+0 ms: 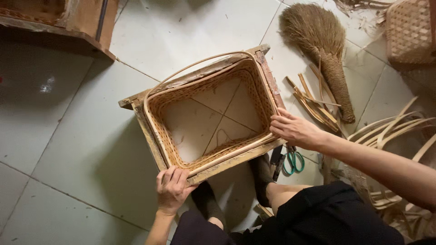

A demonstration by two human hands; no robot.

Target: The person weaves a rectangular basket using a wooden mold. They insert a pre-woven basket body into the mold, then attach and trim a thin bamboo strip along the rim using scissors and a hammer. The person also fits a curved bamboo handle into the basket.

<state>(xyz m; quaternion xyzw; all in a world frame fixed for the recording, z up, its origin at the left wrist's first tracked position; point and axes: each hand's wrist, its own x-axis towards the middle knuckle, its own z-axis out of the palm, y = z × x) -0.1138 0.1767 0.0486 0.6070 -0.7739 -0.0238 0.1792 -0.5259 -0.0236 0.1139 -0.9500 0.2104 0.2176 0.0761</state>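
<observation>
Head view shows my left hand (171, 189) clamped on the near corner of the wooden mould frame (218, 169), my right hand (294, 130) pinching the bamboo rim strip (236, 152) at the woven basket's (168, 100) right corner, its long axis slanting between both hands.

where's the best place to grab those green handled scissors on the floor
Probably by the green handle loops, coming straight down from above. The scissors lie flat on the tile beside the right hand, loops up and clear, while the blade end tucks under the wooden frame and forearm.
</observation>
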